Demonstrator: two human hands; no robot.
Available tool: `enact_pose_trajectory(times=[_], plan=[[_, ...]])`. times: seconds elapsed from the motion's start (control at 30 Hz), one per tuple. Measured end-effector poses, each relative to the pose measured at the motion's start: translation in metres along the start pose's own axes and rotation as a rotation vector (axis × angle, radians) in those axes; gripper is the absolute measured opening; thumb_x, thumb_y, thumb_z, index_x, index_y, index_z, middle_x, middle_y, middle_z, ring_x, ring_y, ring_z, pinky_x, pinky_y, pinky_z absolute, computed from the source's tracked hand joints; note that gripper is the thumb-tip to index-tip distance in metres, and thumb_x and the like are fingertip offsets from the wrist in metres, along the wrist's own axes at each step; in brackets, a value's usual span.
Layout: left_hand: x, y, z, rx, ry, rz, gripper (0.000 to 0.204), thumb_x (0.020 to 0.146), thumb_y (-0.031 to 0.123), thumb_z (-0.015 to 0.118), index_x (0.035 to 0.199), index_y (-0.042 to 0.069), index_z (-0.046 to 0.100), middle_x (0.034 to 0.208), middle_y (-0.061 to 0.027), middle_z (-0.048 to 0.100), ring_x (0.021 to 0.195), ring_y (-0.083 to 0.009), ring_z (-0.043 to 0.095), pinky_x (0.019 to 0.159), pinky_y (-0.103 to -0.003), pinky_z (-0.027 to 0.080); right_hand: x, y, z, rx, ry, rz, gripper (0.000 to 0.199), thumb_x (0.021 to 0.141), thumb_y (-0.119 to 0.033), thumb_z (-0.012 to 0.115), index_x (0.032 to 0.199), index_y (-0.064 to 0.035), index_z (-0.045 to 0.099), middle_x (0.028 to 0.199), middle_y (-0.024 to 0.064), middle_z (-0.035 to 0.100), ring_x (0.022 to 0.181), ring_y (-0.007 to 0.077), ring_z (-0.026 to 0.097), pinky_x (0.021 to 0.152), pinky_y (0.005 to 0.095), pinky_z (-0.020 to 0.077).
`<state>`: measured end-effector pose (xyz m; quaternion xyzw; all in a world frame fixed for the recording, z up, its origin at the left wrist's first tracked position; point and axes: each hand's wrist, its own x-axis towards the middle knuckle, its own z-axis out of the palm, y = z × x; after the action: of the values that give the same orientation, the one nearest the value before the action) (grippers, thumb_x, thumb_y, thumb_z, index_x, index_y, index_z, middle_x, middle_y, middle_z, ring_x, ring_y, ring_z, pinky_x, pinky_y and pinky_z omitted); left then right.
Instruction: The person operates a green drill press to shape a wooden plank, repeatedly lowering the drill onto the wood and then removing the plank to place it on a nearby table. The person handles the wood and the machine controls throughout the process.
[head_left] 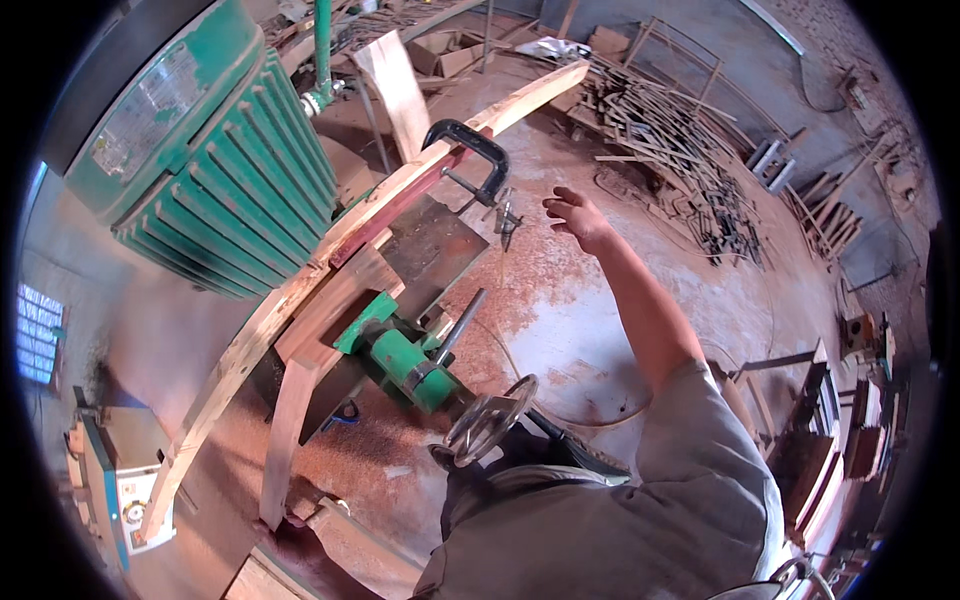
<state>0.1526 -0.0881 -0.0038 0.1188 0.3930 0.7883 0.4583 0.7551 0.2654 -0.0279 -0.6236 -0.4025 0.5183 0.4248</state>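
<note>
A long curved wooden beam (378,200) runs from the lower left to the upper right. A black C-clamp (493,160) grips it together with a reddish wooden strip (385,213). My right hand (578,218) is open in the air, right of the clamp's screw handle (507,218) and apart from it, fingers spread. At the lower left, my left hand (298,543) is closed at the lower end of a short wooden bar (287,440); shadow partly hides its fingers. That bar's upper end meets a wide wooden block (335,305) beside the beam.
A large green ribbed motor (225,170) stands at upper left. Below the beam are a green machine vice (405,365) and metal handwheel (490,420), close to my body. Piled wooden sticks (670,150) lie at the far right. Sawdust covers the floor (520,265).
</note>
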Motion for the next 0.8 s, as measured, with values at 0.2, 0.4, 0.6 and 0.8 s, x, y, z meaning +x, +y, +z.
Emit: enact_pose_trajectory(times=[0.2,0.4,0.6,0.8], plan=[[-0.018,0.000,0.007,0.135,0.051,0.034,0.033,0.093,0.030,0.051,0.110,0.001,0.052,0.106,-0.0126,0.059,0.090,-0.0224,0.061,0.072,-0.026,0.055,0.073,0.053,0.029,0.269,-0.409,0.107,0.052,0.080,-0.018,0.064,0.127,-0.0025,0.046,0.113,0.0060,0.059,0.098,0.0186,0.056,0.083,0.0329,0.0463],[-0.026,0.007,0.002,0.259,0.106,0.140,0.032,0.093,0.032,0.050,0.108,0.004,0.053,0.107,-0.0100,0.057,0.093,-0.0204,0.057,0.077,-0.029,0.048,0.090,0.034,0.008,0.190,-0.553,0.087,0.027,0.077,-0.010,0.068,0.102,-0.0071,0.058,0.085,0.0009,0.061,0.078,0.0121,0.057,0.073,0.0294,0.0460],[0.005,0.006,0.077,0.425,0.238,0.315,0.029,0.093,0.029,0.052,0.099,0.000,0.054,0.095,-0.0102,0.059,0.089,-0.0180,0.058,0.071,-0.025,0.049,0.022,-0.072,0.009,-0.232,-0.453,-0.102,0.029,0.078,-0.029,0.073,0.090,-0.0040,0.062,0.062,0.0021,0.056,0.052,0.0110,0.055,0.044,0.0263,0.0472],[0.041,-0.013,0.132,0.446,0.282,0.384,0.027,0.093,0.027,0.053,0.098,0.000,0.055,0.091,-0.0097,0.060,0.081,-0.0157,0.060,0.071,-0.025,0.050,-0.013,-0.078,0.072,-0.355,-0.392,-0.047,0.033,0.082,-0.040,0.066,0.091,-0.0077,0.064,0.055,-0.0014,0.049,0.044,0.0086,0.049,0.042,0.0252,0.0479]])
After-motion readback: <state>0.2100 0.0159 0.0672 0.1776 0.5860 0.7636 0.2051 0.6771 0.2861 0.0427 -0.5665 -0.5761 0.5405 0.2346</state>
